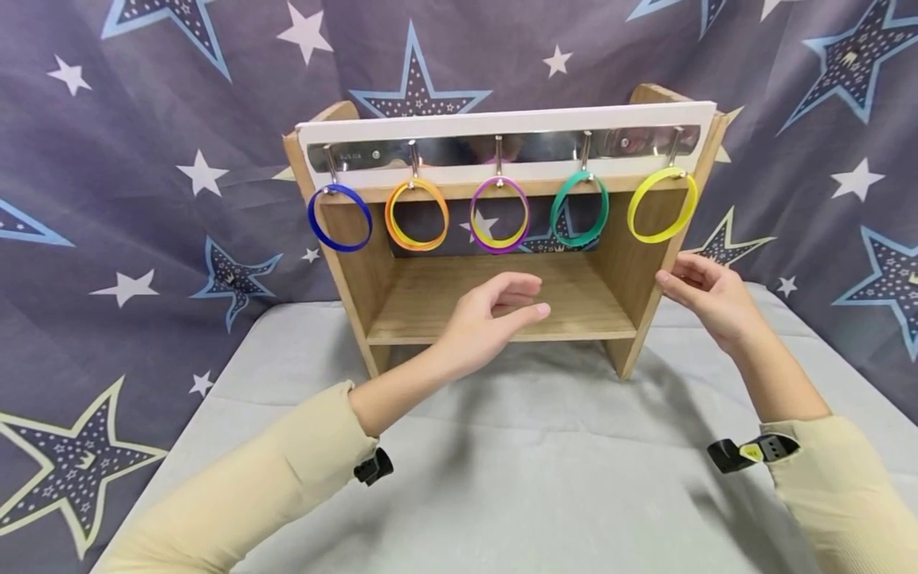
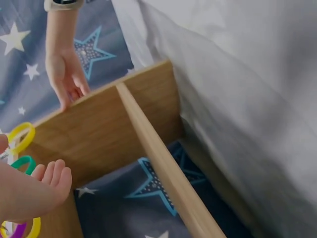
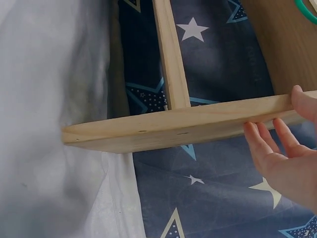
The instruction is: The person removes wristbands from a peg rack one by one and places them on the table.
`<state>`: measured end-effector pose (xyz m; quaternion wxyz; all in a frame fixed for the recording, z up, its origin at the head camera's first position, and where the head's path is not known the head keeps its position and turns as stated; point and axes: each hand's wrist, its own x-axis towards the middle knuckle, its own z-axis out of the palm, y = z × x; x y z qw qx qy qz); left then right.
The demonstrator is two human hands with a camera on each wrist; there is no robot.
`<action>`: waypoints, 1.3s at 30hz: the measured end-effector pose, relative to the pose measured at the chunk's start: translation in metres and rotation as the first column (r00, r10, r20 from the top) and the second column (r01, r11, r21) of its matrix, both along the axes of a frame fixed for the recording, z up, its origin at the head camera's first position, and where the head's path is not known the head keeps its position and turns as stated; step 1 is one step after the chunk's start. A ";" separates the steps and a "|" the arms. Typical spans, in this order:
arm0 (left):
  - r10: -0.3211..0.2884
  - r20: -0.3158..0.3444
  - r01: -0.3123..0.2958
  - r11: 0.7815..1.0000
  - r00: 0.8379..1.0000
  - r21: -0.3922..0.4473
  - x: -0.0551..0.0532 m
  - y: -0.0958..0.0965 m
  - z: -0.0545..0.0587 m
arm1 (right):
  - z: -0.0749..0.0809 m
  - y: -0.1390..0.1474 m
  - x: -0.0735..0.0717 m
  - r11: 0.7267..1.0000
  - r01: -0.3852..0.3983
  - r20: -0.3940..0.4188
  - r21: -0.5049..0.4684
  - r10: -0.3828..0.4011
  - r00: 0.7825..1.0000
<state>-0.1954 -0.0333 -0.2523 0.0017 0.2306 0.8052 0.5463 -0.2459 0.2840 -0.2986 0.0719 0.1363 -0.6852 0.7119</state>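
Observation:
A small wooden shelf stands on the grey cloth. Along its top, a metal strip with hooks holds a blue ring, an orange ring, a purple-and-yellow ring, a green ring and a yellow ring, one per hook. My left hand hovers before the shelf opening, fingers loosely bent and holding nothing. At the right side panel, my right hand grips the edge; the right wrist view shows its thumb at the front edge and its fingers against the outer face.
A white board backs the metal hook strip. Behind the shelf hangs a dark curtain with stars. Grey cloth covers the surface in front. Each sleeve carries a strapped device near the wrist.

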 end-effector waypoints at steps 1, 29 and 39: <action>-0.013 0.001 0.013 1.000 1.000 0.011 0.000 0.002 0.001 | 0.000 0.000 0.000 1.000 -0.001 0.006 -0.001 0.001 1.000; -0.097 -0.027 0.099 0.991 0.995 0.094 -0.013 0.070 0.042 | -0.001 0.000 0.001 1.000 0.015 0.032 0.006 -0.015 0.999; 0.020 -0.107 -0.003 0.988 0.994 0.153 -0.019 0.093 0.054 | -0.002 0.001 -0.001 0.999 0.002 0.019 -0.034 -0.001 1.000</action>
